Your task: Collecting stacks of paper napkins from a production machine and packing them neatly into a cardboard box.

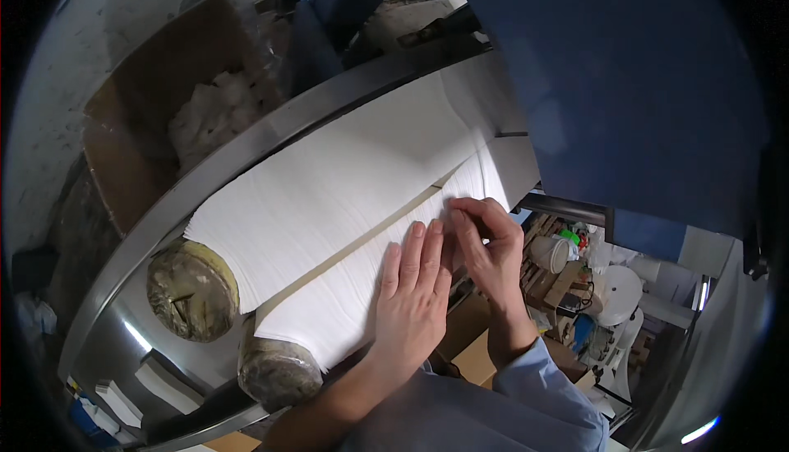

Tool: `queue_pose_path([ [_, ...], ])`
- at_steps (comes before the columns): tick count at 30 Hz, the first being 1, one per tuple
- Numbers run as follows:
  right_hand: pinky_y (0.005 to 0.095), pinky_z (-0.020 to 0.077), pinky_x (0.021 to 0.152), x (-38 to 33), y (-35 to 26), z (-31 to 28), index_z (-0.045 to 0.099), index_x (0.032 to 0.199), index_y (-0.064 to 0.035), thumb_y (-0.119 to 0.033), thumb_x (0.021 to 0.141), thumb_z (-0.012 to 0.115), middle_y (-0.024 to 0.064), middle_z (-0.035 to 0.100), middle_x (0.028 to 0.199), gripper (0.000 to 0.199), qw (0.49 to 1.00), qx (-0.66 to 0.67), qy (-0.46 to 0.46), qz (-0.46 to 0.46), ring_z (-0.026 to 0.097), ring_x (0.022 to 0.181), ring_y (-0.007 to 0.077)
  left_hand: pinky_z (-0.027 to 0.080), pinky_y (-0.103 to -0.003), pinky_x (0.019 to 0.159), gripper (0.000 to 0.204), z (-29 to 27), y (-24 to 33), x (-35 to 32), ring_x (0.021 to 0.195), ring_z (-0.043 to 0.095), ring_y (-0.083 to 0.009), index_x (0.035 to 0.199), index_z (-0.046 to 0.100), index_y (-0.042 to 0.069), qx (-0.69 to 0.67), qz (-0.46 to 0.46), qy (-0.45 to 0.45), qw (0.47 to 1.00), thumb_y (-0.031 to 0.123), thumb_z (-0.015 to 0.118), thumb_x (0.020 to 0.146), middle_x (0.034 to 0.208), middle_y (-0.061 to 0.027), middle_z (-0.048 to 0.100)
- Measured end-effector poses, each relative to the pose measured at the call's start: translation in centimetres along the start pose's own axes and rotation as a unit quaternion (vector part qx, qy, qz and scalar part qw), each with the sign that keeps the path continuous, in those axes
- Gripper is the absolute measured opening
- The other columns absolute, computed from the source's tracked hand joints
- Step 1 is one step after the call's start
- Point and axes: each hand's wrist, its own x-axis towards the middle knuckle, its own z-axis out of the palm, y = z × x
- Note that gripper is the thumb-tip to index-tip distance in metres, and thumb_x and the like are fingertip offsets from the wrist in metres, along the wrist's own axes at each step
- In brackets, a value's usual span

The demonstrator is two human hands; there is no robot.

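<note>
Two long rows of thin white sheets, packed on edge, lie side by side. My left hand (415,300) rests flat on the near row of sheets (320,304), fingers stretched out. Beside it, my right hand (496,251) is closed in a pinch at the same row, thumb and forefinger together; what sits between them, if anything, is too small to make out. The far row of sheets (337,181) is untouched. A round, plastic-wrapped block (193,292) stands at the left end of the far row, and a similar wrapped block (279,374) at the near row's end.
A curved metal rim (222,148) borders the tray. Beyond it stands an open cardboard box (131,123) with crumpled white material. A large blue machine panel (625,82) rises at the right. Several boxes, buckets and white rolls (620,294) crowd the lower right.
</note>
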Motion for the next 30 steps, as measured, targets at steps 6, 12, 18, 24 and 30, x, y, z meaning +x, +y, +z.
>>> queue_pose_path([
  [6,0.0238,0.0449,0.064,0.4,0.8,-0.2,0.073,0.105,0.0029,0.000,0.093,0.069,0.0048,0.063,0.081,0.013,0.999,-0.017,0.017,-0.026,0.056,0.071,0.0088,0.011,-0.049,0.129,0.022,0.2,0.1,0.4,0.156,0.028,-0.0318,0.110,0.069,0.006,-0.043,0.001,0.071,0.997,0.017,0.056,0.096,0.157,-0.0130,0.048],
  [12,0.0254,0.0476,0.063,1.6,0.2,-0.1,0.072,0.098,0.0037,0.001,0.091,0.072,0.0060,0.066,0.080,0.008,0.996,-0.052,0.030,-0.065,0.059,0.068,0.0098,0.011,-0.049,0.128,0.027,0.1,0.2,0.7,0.155,0.029,-0.0311,0.118,0.067,0.006,-0.024,0.002,0.062,0.998,0.017,0.056,0.096,0.156,-0.0123,0.048],
  [18,0.0263,0.0504,0.065,1.6,0.8,-0.3,0.071,0.097,0.0039,0.001,0.090,0.072,0.0079,0.068,0.082,0.008,0.996,-0.059,0.023,-0.066,0.063,0.069,0.0118,0.014,-0.049,0.128,0.030,0.0,0.3,0.7,0.154,0.032,-0.0315,0.122,0.066,0.005,-0.020,0.001,0.059,0.998,0.017,0.056,0.096,0.157,-0.0121,0.048],
  [24,0.0269,0.0523,0.067,1.7,0.4,-0.3,0.071,0.098,0.0039,0.001,0.091,0.071,0.0089,0.069,0.083,0.007,0.993,-0.084,0.019,-0.083,0.065,0.071,0.0135,0.017,-0.049,0.127,0.043,-0.1,0.2,0.6,0.154,0.031,-0.0326,0.136,0.058,0.003,-0.008,0.005,0.038,0.999,0.019,0.053,0.096,0.161,-0.0129,0.041],
  [30,0.0268,0.0525,0.065,1.9,0.1,-0.1,0.066,0.099,0.0029,-0.002,0.092,0.072,0.0080,0.069,0.081,0.010,0.986,-0.139,0.015,-0.095,0.065,0.070,0.0118,0.018,-0.053,0.126,0.052,0.2,0.5,0.9,0.154,0.029,-0.0357,0.144,0.054,0.004,-0.008,0.000,0.037,0.999,0.021,0.055,0.095,0.164,-0.0154,0.037],
])
